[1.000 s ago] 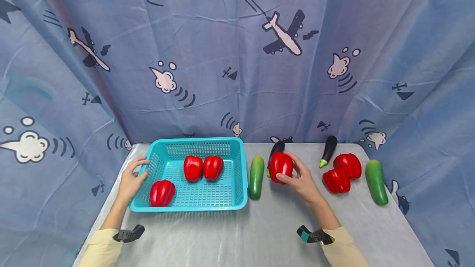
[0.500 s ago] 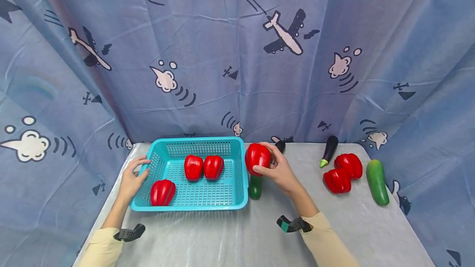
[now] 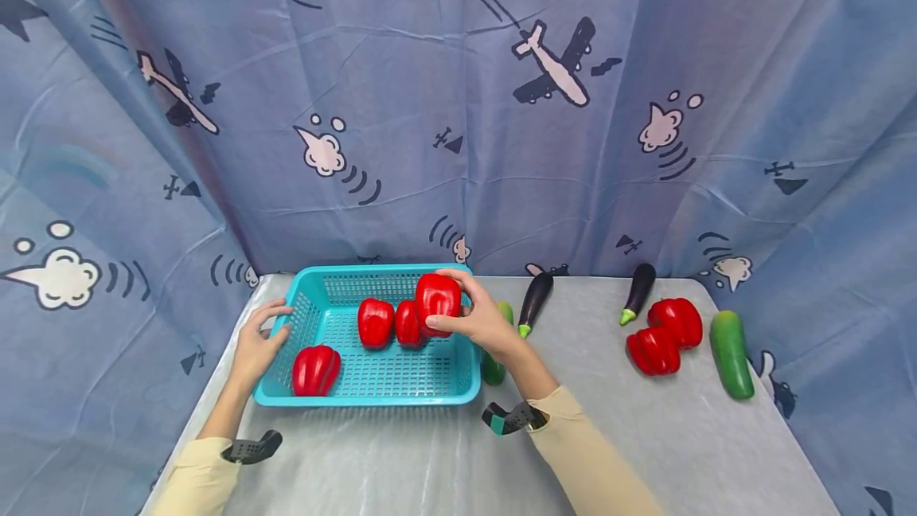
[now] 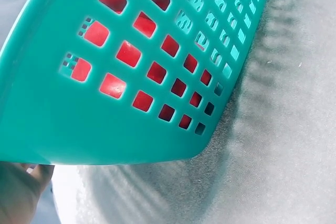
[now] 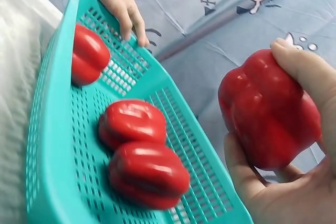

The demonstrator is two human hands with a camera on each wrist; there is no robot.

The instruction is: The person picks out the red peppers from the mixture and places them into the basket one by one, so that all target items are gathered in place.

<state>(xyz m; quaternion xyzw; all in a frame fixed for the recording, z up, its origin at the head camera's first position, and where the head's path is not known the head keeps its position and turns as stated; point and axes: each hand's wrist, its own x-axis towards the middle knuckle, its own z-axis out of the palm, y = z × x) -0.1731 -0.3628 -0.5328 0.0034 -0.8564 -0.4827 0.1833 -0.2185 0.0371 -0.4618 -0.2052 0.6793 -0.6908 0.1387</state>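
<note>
My right hand (image 3: 484, 320) holds a red bell pepper (image 3: 438, 302) over the right part of the turquoise basket (image 3: 372, 401). In the right wrist view, thumb and fingers wrap around this pepper (image 5: 268, 108), which is apart from those below. Two more bell peppers lie side by side in the basket, a left one (image 3: 376, 323) and a right one (image 3: 408, 325) partly hidden by the held one. A further bell pepper (image 3: 315, 370) sits in the front left corner. My left hand (image 3: 255, 345) grips the basket's left rim, its fingertips hooked over the edge.
Right of the basket lie a cucumber (image 3: 494, 370), partly covered by the right hand, and an eggplant (image 3: 536, 301). Farther right are another eggplant (image 3: 639, 293), two bell peppers (image 3: 653, 351) touching each other, and a second cucumber (image 3: 731, 355). A patterned curtain (image 3: 458, 102) hangs behind the table.
My right hand has carried the bell pepper leftward from above the near eggplant, across the cucumber, to over the basket. The left hand has stayed at the rim.
</note>
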